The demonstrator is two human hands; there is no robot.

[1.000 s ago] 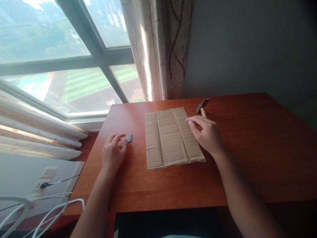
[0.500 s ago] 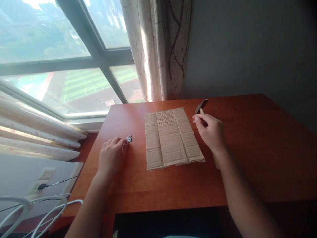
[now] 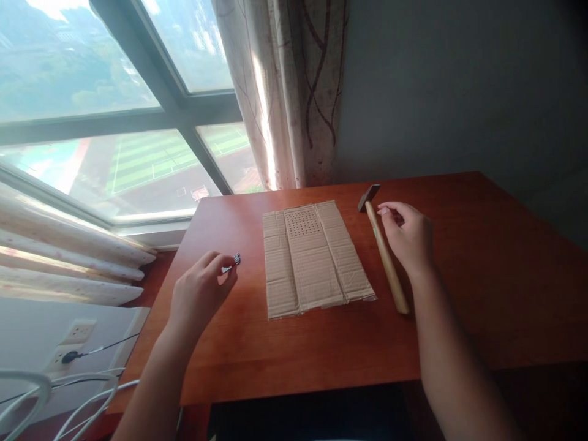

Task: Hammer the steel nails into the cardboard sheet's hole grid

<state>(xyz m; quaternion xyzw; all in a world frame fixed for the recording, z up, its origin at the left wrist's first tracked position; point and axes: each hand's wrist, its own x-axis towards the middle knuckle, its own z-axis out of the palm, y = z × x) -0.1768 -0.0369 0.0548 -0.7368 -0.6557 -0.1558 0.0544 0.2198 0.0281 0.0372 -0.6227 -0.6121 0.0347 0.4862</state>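
On the left of the table, a small bundle of thin metal pieces that look like nails (image 3: pixel 230 266) lies beneath my left hand (image 3: pixel 202 283). Its thumb and index finger are curved and apart, with the bundle showing between them. A hammer (image 3: pixel 387 263) with a wooden handle and a dark metal head rests on the table at the right. My right hand (image 3: pixel 410 236) hovers just right of the handle, its thumb and fingertips pinched together; whatever they hold is too small to make out. Between the hands lies a flat cardboard sheet (image 3: pixel 316 266) with rows of small dark holes near its far edge.
The brown wooden table (image 3: pixel 478 263) reaches to a grey wall and a window (image 3: pixel 151 177) with a patterned curtain (image 3: pixel 275 92). White cables (image 3: pixel 110 398) and a wall socket (image 3: pixel 68 349) with a black plug are at the lower left.
My right hand has shifted right, away from the hammer, so its whole handle now shows. My left hand has lifted and its thumb has parted from the index finger above the bundle.
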